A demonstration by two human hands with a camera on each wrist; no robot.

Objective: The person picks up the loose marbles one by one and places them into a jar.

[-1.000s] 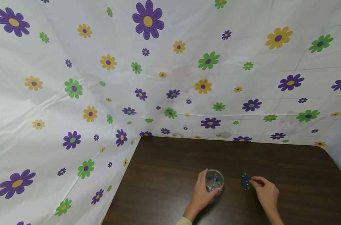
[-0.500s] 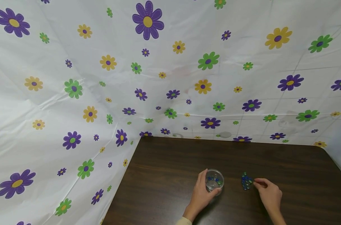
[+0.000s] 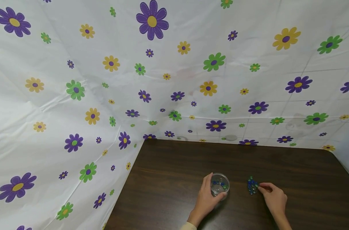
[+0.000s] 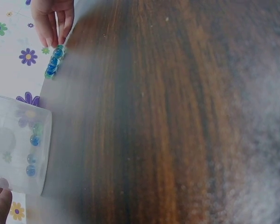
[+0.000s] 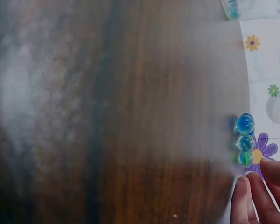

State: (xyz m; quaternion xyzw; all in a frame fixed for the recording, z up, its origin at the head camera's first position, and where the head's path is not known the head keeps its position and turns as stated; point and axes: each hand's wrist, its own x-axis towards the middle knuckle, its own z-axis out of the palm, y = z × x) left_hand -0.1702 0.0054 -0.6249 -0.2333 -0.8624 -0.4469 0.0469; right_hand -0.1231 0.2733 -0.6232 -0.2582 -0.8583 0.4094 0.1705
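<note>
Upright on the dark table stands a clear round cup [image 3: 219, 190] with several blue and green glass marbles inside; the cup also shows in the left wrist view [image 4: 9, 154]. My left hand [image 3: 206, 198] curls round its near left side, thumb in front. To the right lies a small cluster of blue and green marbles [image 3: 252, 185]. My right hand [image 3: 275, 199] is at the cluster's right edge, fingertips beside a green marble [image 5: 245, 158]. In the right wrist view a gap shows between thumb and fingers, with no marble visible in it. Whether they touch the marble is unclear.
Dark wood-grain table [image 3: 168, 172] under both hands. A white sheet [image 3: 163, 121] printed with purple, green and yellow flowers hangs along the table's back and left edges, and at the far right.
My right hand has shifted slightly right from the cluster, then a little back left, uncovering marbles at its right edge. My left hand and the cup have stayed in place.
</note>
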